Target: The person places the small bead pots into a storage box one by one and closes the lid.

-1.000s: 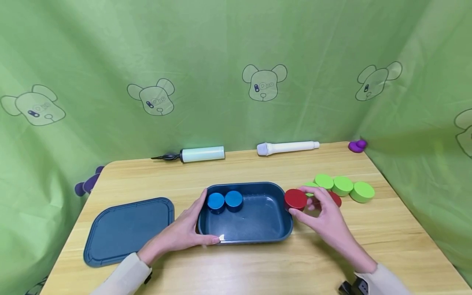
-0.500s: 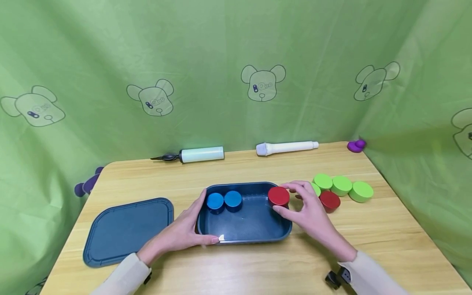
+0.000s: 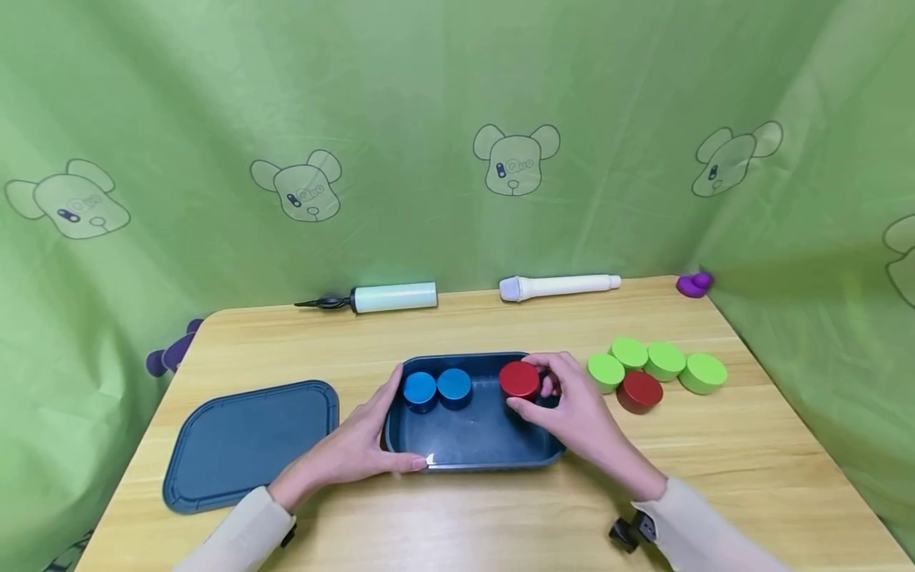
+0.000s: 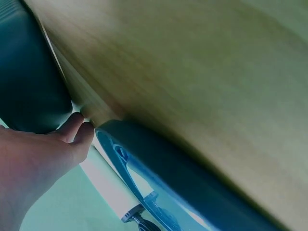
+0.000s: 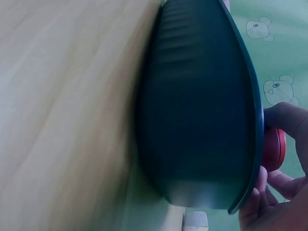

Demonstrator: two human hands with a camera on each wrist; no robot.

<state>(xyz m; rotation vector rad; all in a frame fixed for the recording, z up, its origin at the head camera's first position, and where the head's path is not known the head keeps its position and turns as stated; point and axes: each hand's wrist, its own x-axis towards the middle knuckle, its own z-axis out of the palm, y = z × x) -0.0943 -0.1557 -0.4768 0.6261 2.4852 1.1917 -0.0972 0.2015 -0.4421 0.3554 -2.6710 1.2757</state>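
Observation:
In the head view a dark blue rectangular box (image 3: 457, 442) stands at mid-table. My left hand (image 3: 357, 445) grips its left end, thumb at the front rim and fingers along the side. Between thumb and fingers of my right hand (image 3: 579, 409) is a red round block (image 3: 519, 379), held over the right part of the box. Two blue round blocks, one at the left (image 3: 419, 388) and its neighbour (image 3: 454, 386), stand side by side inside at the back left. The right wrist view shows the held red block (image 5: 274, 149) above the box rim, partly hidden behind the wall.
Several green round blocks (image 3: 665, 361) and another red block (image 3: 639, 391) stand to the right. A dark blue lid (image 3: 250, 449) lies at the left. Along the back edge are a hand pump (image 3: 395, 297), a white microphone-shaped object (image 3: 565, 286) and a purple object (image 3: 693, 284).
My right hand has carried the red block leftward, from the box's right edge to over its inside. The left hand has stayed at the box's left end.

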